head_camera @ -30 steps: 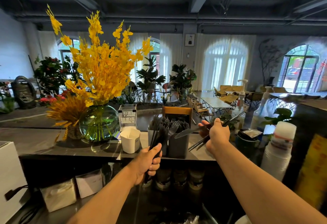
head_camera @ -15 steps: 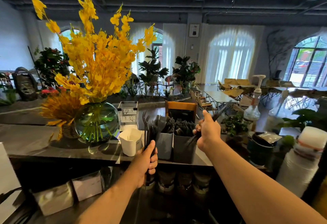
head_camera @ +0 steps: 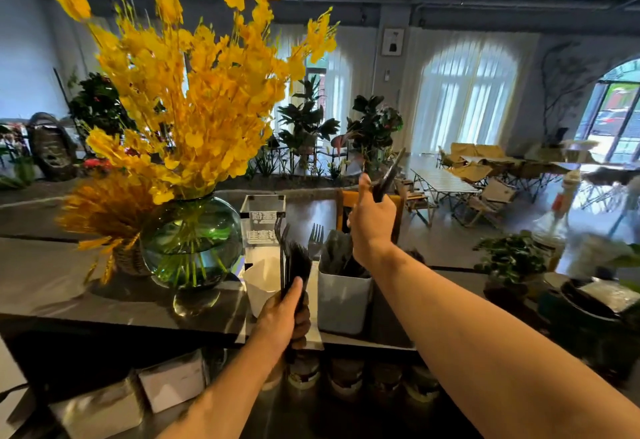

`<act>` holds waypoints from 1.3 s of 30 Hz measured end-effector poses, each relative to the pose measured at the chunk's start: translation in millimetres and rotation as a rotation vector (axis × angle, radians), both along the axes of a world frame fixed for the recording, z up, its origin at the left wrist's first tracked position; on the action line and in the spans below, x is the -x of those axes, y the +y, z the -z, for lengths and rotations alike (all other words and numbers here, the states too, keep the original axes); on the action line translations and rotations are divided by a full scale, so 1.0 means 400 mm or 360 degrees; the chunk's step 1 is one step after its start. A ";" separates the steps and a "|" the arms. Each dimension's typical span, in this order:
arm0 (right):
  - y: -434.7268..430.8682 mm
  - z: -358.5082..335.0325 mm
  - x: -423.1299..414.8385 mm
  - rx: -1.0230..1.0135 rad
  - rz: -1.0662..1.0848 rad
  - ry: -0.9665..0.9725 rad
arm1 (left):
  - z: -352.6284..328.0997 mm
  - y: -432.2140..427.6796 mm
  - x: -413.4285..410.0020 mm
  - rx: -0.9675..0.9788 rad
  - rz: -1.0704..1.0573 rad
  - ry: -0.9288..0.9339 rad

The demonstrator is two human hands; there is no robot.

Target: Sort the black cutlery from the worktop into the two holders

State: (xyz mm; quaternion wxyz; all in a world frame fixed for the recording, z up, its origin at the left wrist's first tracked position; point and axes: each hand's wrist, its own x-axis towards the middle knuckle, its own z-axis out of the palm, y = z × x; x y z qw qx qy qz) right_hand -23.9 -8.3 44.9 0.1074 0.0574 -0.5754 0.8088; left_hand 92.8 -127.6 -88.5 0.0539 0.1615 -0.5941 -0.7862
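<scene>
a single wide-angle view, worn on the head, looks forward and slightly down across the table (head_camera: pixel 45 282) from close by; the arms (head_camera: pixel 467 334) reach in from the bottom edge.

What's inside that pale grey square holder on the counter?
Black cutlery stands in the pale grey square holder, only its tops showing. The wall hides the lower ends, and the right hand covers part of the opening.

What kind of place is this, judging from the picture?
Most likely a café or small restaurant, seen from behind the serving counter. A holder of black cutlery stands on it, folding tables and chairs fill the room beyond, and potted plants decorate it.
</scene>
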 end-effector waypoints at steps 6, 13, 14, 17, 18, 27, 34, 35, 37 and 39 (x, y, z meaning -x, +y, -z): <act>-0.024 0.090 0.033 -0.0366 -0.0143 -0.0072 | 0.011 -0.036 -0.009 0.0035 0.0047 0.0025; -0.013 0.107 0.041 -0.0394 -0.0154 0.0026 | 0.021 -0.044 -0.019 0.0020 0.0100 0.0055; -0.013 0.108 0.037 -0.0376 -0.0170 0.0040 | 0.021 -0.043 -0.020 0.0015 0.0109 0.0062; -0.016 0.097 0.018 -0.0299 -0.0213 0.0105 | 0.016 -0.045 -0.031 -0.0008 0.0133 0.0078; -0.016 0.089 0.013 -0.0259 -0.0192 0.0126 | 0.012 -0.047 -0.037 -0.0021 0.0144 0.0085; -0.009 0.043 -0.054 -0.0638 0.0215 0.0347 | -0.050 -0.041 -0.084 -0.0034 0.0187 0.0099; 0.004 0.105 -0.261 -0.0612 -0.0090 0.0207 | -0.113 0.009 -0.142 -0.0185 0.0261 0.0216; 0.007 0.117 -0.281 -0.0615 -0.0219 0.0081 | -0.125 0.016 -0.155 -0.0198 0.0305 0.0225; 0.017 0.129 -0.318 -0.0534 -0.0592 -0.0144 | -0.147 0.027 -0.182 -0.0175 0.0404 0.0220; 0.036 0.117 -0.352 -0.0578 -0.0804 -0.0270 | -0.159 0.036 -0.208 -0.0130 0.0503 0.0211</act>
